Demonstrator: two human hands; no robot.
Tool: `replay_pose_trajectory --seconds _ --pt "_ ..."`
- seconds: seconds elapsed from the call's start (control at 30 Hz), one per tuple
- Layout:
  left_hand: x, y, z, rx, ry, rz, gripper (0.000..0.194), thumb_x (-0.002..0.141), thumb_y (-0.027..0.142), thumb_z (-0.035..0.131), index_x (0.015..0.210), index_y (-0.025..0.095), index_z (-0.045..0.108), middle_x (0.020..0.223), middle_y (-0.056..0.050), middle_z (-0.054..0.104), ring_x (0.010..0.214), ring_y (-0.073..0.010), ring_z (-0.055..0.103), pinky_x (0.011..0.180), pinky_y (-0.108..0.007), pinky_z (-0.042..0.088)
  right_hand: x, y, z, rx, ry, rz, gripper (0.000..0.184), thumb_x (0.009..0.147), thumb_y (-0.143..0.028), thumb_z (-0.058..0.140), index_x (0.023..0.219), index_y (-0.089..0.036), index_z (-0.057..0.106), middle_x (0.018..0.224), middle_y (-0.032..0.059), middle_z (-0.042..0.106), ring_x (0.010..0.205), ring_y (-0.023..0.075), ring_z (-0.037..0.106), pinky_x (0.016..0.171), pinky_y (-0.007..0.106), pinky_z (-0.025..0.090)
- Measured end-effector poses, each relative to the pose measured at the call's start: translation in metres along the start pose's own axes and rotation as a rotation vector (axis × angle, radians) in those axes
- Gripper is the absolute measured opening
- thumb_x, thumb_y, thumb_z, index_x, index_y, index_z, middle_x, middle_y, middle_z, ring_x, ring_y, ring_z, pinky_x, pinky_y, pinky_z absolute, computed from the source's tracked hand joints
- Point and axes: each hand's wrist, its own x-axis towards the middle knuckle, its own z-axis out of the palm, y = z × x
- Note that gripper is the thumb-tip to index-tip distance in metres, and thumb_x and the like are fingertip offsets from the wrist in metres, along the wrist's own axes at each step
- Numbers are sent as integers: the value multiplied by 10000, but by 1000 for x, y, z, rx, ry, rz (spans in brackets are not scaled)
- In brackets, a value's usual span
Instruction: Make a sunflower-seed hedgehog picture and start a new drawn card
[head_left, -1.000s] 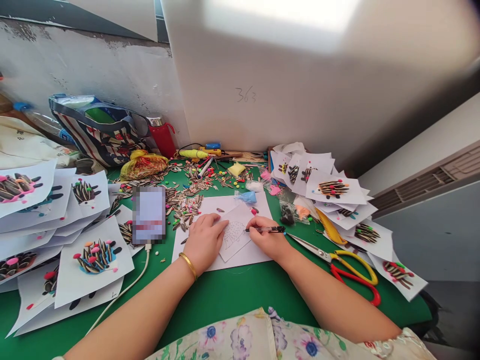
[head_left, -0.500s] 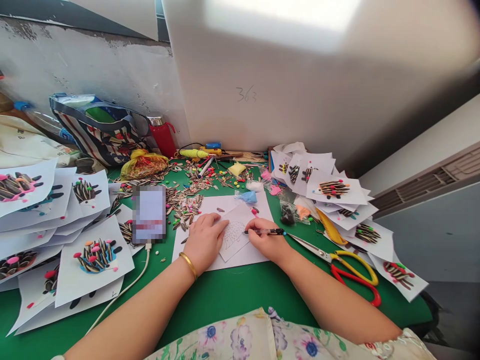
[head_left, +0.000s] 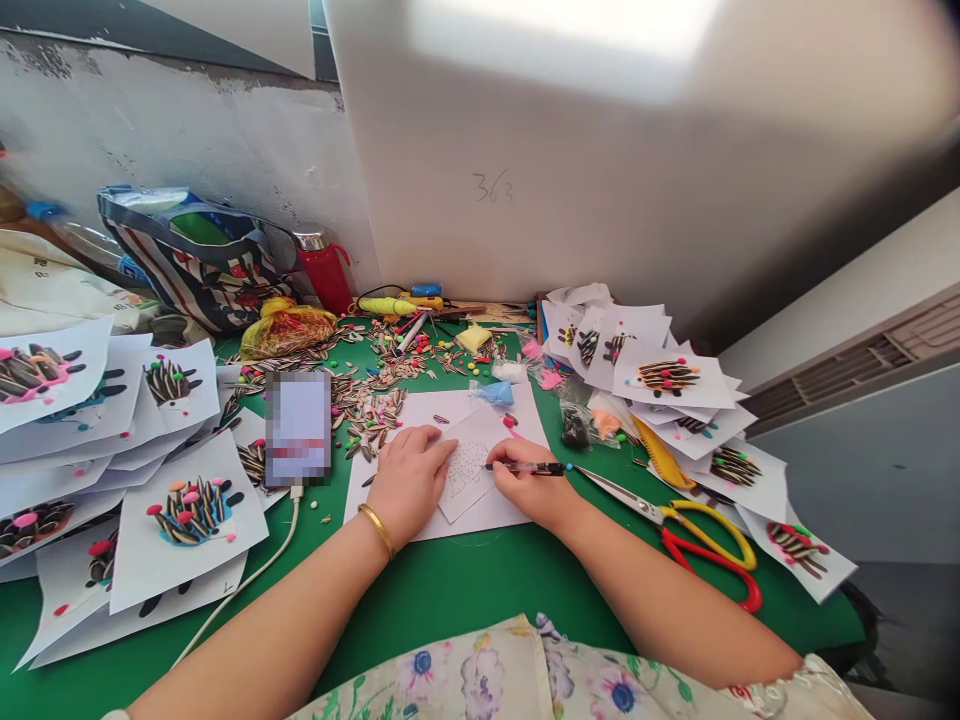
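The pale panel [head_left: 600, 190] bears a light patch [head_left: 559, 35]; left of it, a scuffed wall [head_left: 180, 130]; before it, the green surface [head_left: 480, 580].

The right grip [head_left: 534, 493] and black pen [head_left: 532, 468] sit slightly farther left across the line drawing [head_left: 466, 470] than before.

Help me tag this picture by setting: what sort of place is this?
Probably a craft workspace, though whether at home or in a workshop I can't tell. Loose seeds, scissors and piles of cards bearing seed-covered animal shapes point to it.
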Motion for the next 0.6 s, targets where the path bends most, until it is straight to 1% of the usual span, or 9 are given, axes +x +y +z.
replay_pose_trajectory --seconds 0.2,0.4,0.5,0.6 --pt "0 0 0 1 -3 -3 271 897 238 540 1122 290 681 1163 -74 611 1100 -267 520 976 -469 421 -2 -2 0 22 11 -43 163 769 -127 535 784 -219 669 757 -5 685 720 155 611 681 264 463" --pt "0 1 -1 4 -16 -9 270 900 236 535 1123 291 678 1168 -70 607 1106 -268 518 978 -464 418 -2 -1 3 -16 -36 -51 157 788 -140 548 824 -226 674 795 -9 697 766 160 622 715 273 463" --pt "0 1 -1 7 -19 -8 272 900 238 537 1128 293 675 1170 -69 607 1107 -267 517 978 -465 417 -2 -1 2 -27 -33 -43 159 786 -135 546 822 -227 671 794 -7 694 766 161 618 709 273 462" --pt "0 1 -1 5 -12 -6 271 897 238 542 1125 294 676 1167 -70 608 1105 -266 517 977 -465 418 -2 -2 1 -11 -34 -64 161 775 -118 546 802 -222 666 774 -10 688 741 154 612 694 264 458"
